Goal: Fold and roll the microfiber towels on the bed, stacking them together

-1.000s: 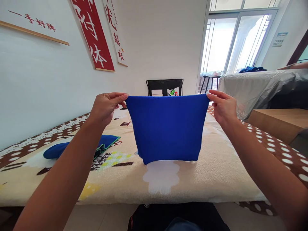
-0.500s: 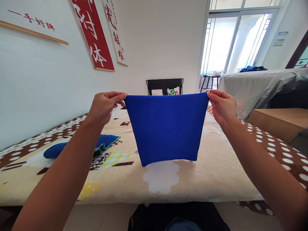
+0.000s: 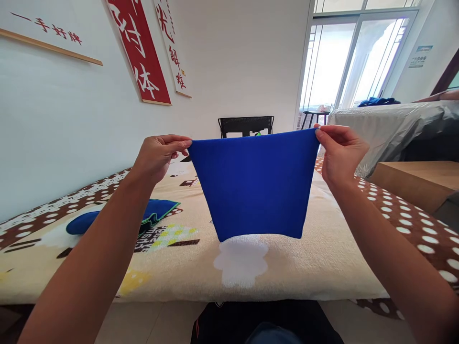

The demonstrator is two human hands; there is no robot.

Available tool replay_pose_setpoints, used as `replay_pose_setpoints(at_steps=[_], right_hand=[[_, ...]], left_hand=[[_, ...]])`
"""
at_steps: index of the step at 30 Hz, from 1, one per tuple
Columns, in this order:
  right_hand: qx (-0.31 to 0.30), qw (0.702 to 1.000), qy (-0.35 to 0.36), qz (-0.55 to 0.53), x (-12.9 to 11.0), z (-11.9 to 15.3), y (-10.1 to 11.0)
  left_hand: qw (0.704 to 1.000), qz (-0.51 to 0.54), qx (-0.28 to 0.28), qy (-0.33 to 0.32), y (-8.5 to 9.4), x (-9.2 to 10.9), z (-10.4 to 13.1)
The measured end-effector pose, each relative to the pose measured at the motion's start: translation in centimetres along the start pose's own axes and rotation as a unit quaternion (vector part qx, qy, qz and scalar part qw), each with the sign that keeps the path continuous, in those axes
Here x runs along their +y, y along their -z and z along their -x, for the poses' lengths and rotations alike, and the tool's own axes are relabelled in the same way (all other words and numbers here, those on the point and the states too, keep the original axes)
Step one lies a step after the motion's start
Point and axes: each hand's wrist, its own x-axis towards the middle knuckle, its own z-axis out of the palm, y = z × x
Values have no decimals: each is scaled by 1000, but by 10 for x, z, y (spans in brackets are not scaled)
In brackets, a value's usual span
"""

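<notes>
The person's 2 bare hands hold up a plain blue cloth point(image 3: 256, 186) in front of the body, its top edge stretched taut between them. The left hand point(image 3: 158, 155) has its grip pinched on the upper left corner, thumb and fingertips pressed together; the right hand point(image 3: 342, 155) has its grip pinched likewise on the upper right corner, which sits slightly higher. The cloth hangs as a panel narrowing downward, its lower edge bowed up in the middle, above a beige patterned blanket point(image 3: 322, 263); whether the 2 lower corners touch the blanket cannot be told. To the left, partly hidden behind the left forearm, a green-edged blue cloth point(image 3: 163, 209) lies crumpled on the blanket. Brown fabric with white dots point(image 3: 398, 215) runs along both sides. Beyond the held cloth, a black chair point(image 3: 245, 124) stands near the wall, and a red scroll point(image 3: 143, 57) hangs to the left.
</notes>
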Motion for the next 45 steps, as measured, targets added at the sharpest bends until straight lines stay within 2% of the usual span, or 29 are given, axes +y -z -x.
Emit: replay_pose_setpoints(at_steps=[5, 9, 12, 20, 25, 27, 31, 33, 38, 41, 45], right_hand=[[6, 995, 28, 94, -11, 6, 1], [18, 996, 55, 71, -8, 9, 0], [14, 996, 48, 75, -4, 9, 0], [-22, 986, 42, 159, 8, 5, 7], [-19, 986, 48, 160, 8, 2, 8], [-8, 986, 47, 157, 5, 1, 8], [6, 983, 44, 178, 2, 0, 9], [-16, 982, 32, 184, 3, -1, 11], [-133, 972, 6, 194, 6, -5, 17], [-141, 956, 37, 256, -3, -9, 20], [-148, 928, 69, 334, -26, -13, 25]], left_hand=[[1000, 11, 0, 1, 2, -4, -3], [1000, 4, 6, 0, 2, -7, -4], [1000, -20, 14, 1, 1, -5, -2], [985, -163, 40, -47, -4, 5, 5], [973, -213, 63, -62, -5, 8, 6], [975, -206, 65, -58, -6, 8, 6], [990, -119, 46, -52, -7, 6, 6], [993, -102, 43, -51, -6, 5, 7], [993, -97, 25, -68, 0, 7, 7], [993, -91, 8, -71, 4, 13, 11], [994, -89, -13, -62, 9, 28, 21]])
